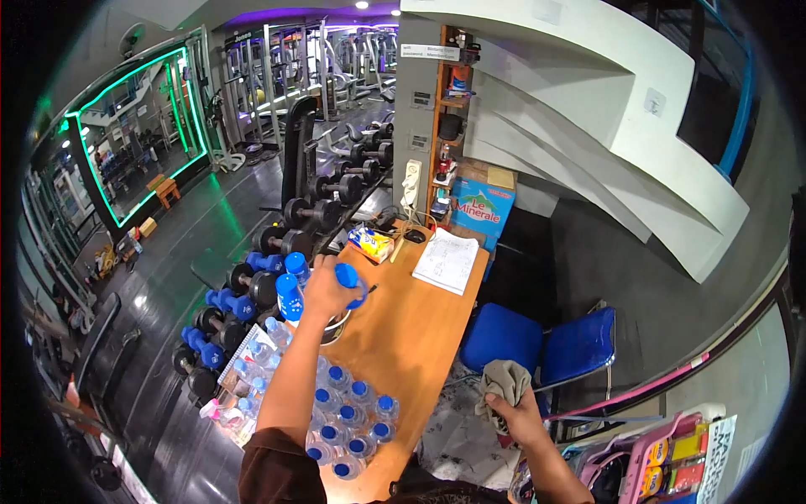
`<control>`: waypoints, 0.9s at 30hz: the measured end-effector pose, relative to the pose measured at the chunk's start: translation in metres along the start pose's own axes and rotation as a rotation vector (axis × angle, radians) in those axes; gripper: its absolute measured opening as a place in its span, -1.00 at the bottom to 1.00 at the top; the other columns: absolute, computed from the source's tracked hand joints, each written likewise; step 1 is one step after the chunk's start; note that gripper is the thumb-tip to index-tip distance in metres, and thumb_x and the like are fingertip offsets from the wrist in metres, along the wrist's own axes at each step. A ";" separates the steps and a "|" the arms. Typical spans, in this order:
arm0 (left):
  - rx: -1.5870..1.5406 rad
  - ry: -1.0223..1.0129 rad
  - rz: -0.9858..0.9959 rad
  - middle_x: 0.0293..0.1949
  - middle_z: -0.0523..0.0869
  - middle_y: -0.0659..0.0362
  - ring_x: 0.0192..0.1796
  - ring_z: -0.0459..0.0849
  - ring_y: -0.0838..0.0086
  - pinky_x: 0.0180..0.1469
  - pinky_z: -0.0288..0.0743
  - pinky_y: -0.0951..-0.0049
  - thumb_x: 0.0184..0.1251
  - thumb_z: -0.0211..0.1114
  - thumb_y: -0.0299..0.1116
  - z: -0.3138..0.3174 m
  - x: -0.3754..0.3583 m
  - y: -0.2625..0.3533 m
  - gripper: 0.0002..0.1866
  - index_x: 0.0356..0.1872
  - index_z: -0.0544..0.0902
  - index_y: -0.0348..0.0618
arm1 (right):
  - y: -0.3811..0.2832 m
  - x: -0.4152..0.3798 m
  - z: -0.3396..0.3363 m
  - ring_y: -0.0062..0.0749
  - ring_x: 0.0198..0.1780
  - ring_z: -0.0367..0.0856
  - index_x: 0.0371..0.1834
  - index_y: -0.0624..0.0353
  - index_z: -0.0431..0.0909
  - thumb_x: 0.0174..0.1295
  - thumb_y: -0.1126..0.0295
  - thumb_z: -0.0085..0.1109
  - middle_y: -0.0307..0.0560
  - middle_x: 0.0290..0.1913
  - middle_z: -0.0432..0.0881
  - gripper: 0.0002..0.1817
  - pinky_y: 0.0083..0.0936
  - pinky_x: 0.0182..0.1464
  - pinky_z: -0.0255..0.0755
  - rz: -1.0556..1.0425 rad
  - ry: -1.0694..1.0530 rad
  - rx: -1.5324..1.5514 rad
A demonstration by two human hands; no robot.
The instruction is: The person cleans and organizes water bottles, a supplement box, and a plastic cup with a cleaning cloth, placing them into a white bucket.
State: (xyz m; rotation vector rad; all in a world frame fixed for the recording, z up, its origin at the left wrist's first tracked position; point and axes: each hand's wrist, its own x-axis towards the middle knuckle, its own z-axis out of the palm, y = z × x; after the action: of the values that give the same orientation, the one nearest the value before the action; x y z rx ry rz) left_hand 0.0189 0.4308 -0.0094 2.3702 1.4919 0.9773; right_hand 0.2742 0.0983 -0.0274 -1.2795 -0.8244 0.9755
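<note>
My left hand (326, 291) reaches over the far left part of the wooden desk (411, 323), its fingers closed around a blue-lidded container (348, 275). Most of the container's body is hidden by the hand. Just left of it stand a blue bottle (289, 296) and a blue-capped bottle (297, 267). Nearer to me, several clear water bottles with blue caps (350, 413) are grouped on the desk, partly behind my left forearm. Off the desk's right side, my right hand (519, 415) grips a crumpled grey cloth (504, 384).
An open notebook (446, 261) and a yellow packet (370, 244) lie toward the desk's far end. Blue chairs (504, 336) stand to the right, above a pink basket of packets (625, 475). Dumbbells (311, 215) line the desk's left side.
</note>
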 end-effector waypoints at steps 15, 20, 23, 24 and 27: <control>-1.692 -0.563 -0.027 0.09 0.54 -0.01 0.01 0.69 0.18 -0.02 0.70 0.12 -0.05 0.49 -0.35 -0.025 -0.220 0.245 -0.23 0.23 0.30 -0.23 | -0.095 -0.114 -0.066 -0.53 -0.22 0.59 0.20 0.29 0.39 0.29 0.44 0.27 -0.16 -0.14 0.60 -0.55 -0.49 -0.10 0.53 -0.561 0.253 -0.033; -1.330 -0.660 0.234 0.18 0.53 0.08 0.10 0.59 0.39 0.18 0.47 0.40 -0.08 0.54 -0.42 -0.029 -0.280 0.259 -0.15 0.35 0.36 -0.24 | -0.106 -0.154 -0.090 -0.05 0.20 0.52 0.22 0.29 0.51 0.15 0.21 0.42 0.11 0.21 0.55 -0.39 -0.19 0.30 0.31 -0.811 0.058 -0.548; -1.111 -0.723 0.216 0.17 0.59 0.06 0.12 0.61 0.43 0.14 0.55 0.38 -0.12 0.62 -0.39 -0.050 -0.306 0.265 -0.11 0.34 0.40 -0.30 | -0.111 -0.191 -0.080 0.09 0.25 0.49 0.16 0.23 0.58 -0.04 0.10 0.57 0.13 0.23 0.55 -0.29 -0.14 0.33 0.29 -0.663 -0.004 -0.703; -1.058 -0.777 0.185 0.14 0.62 0.07 0.11 0.62 0.43 0.15 0.55 0.37 -0.14 0.64 -0.38 -0.061 -0.315 0.266 -0.10 0.33 0.40 -0.31 | -0.108 -0.199 -0.076 0.07 0.26 0.49 0.14 0.24 0.60 -0.09 0.12 0.61 0.10 0.19 0.59 -0.29 -0.13 0.33 0.29 -0.638 -0.019 -0.720; -0.896 -0.876 0.168 0.04 0.69 0.05 0.08 0.64 0.47 0.20 0.49 0.39 -0.19 0.64 -0.37 -0.094 -0.326 0.278 -0.06 0.35 0.40 -0.27 | -0.099 -0.216 -0.076 0.05 0.23 0.52 0.05 0.23 0.65 -0.21 0.18 0.68 0.08 0.13 0.64 -0.30 -0.14 0.29 0.34 -0.725 -0.120 -0.683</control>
State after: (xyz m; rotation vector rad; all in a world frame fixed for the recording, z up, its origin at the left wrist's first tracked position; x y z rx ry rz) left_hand 0.0749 0.0000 0.0518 1.8186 0.3936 0.3634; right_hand 0.2730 -0.1327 0.0673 -1.3160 -1.6583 0.1741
